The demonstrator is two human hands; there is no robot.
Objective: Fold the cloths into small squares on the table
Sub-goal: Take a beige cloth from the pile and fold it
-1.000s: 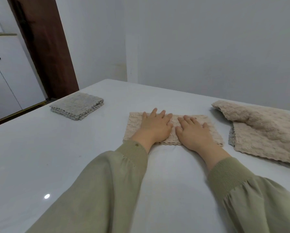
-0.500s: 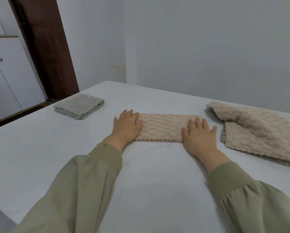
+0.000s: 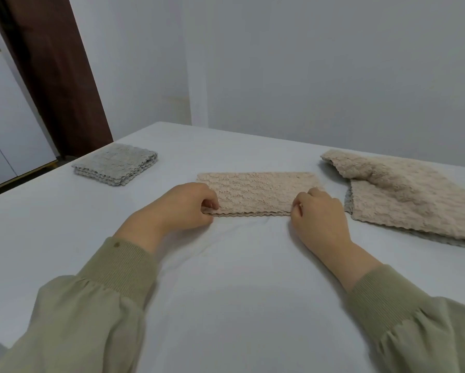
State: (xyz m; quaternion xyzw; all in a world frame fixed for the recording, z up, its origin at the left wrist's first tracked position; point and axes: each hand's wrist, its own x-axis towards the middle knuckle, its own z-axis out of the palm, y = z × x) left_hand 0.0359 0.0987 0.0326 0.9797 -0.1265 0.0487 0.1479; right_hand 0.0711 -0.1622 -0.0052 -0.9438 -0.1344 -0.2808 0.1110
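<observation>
A beige cloth [image 3: 255, 192], folded into a long strip, lies flat in the middle of the white table [image 3: 226, 278]. My left hand [image 3: 182, 208] pinches its near left corner with curled fingers. My right hand [image 3: 317, 214] pinches its near right corner the same way. A grey cloth [image 3: 115, 164], folded into a small square, sits at the far left. A loose pile of beige cloths [image 3: 406, 195] lies spread out at the right.
A brown door frame [image 3: 56, 71] and white cabinet [image 3: 8, 122] stand beyond the table's left edge. A plain wall [image 3: 306, 63] runs behind the table. The table cover is slightly wrinkled near my wrists.
Both hands slid outward from the cloth's middle to its ends, then went from lying flat to pinching the near corners with curled fingers.
</observation>
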